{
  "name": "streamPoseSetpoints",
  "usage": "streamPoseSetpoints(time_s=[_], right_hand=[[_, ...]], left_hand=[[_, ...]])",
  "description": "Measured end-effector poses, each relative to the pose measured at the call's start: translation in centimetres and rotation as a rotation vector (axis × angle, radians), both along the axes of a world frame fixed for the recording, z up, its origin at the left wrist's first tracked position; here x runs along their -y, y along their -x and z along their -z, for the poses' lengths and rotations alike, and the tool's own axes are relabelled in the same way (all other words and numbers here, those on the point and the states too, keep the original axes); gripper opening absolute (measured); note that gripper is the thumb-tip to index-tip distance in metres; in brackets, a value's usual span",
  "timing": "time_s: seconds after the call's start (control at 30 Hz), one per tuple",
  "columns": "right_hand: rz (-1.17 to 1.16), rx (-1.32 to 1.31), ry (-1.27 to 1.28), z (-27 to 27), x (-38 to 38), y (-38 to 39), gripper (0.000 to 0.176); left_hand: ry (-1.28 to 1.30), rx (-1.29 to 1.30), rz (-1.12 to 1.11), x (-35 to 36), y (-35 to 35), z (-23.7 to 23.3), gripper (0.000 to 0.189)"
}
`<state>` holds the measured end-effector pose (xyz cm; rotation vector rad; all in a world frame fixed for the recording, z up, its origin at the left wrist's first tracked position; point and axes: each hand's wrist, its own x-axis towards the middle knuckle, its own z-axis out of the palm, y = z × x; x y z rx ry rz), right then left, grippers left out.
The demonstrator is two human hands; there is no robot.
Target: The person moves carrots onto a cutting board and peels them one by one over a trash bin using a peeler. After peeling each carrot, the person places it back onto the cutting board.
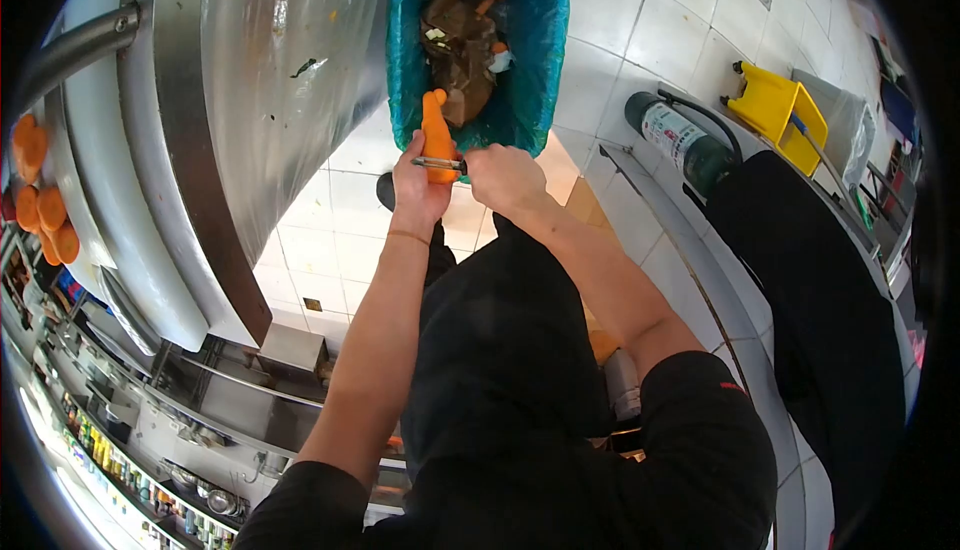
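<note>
My left hand (418,190) is closed around the lower end of an orange carrot (437,132), whose narrower knobbed end points over the bin. Across the carrot lies the metal blade of a peeler (440,164). My right hand (503,178) grips the peeler's handle, which is mostly hidden by the fingers. Both hands are at the near rim of a bin lined with a teal bag (556,50). Inside the bin are brown crumpled scraps (458,45) and a few orange bits.
Several orange carrots (50,210) lie on the counter at the left, near a white board (150,220). Clear plastic sheeting (290,60) hangs beside the bin. To the right are a dark green cylinder (680,140) and a yellow bucket (780,115) on the tiled floor.
</note>
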<state>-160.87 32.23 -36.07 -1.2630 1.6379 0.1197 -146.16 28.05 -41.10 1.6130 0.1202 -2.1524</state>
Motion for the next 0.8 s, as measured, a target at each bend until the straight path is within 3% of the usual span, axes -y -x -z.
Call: streamPoseSetpoints(time_s=[0.07,0.13,0.23,0.3,0.47,0.6,0.8], right_hand=[[-0.04,0.015,0.062,1.9,0.4,0.0,0.018],[0.067,-0.083,0.005,6.9,2.0,0.7,0.019],[0.047,0.004,0.043,11.9,4.8,2.3,0.022],[0.155,-0.062,-0.074,12.9,6.1,2.6,0.025],[0.07,-0.005,-0.013,6.6,2.8,1.4,0.022],[0.014,0.019,0.047,1.7,-1.1,-0.8,0.016],[-0.045,0.022,0.11,1.8,-0.9,-0.8,0.015]], left_hand=[[0.045,0.014,0.038,-0.3,-0.6,0.3,0.034],[0.039,-0.049,0.098,-0.5,-1.3,-0.7,0.035],[-0.004,-0.093,0.157,-1.1,-2.2,-2.1,0.036],[-0.03,-0.064,0.156,-0.5,-2.0,-2.3,0.036],[0.038,0.055,0.08,0.5,-0.3,-2.5,0.035],[0.138,-0.065,0.055,0.0,-0.6,-0.8,0.037],[0.104,-0.025,-0.09,-0.5,-0.7,0.4,0.033]])
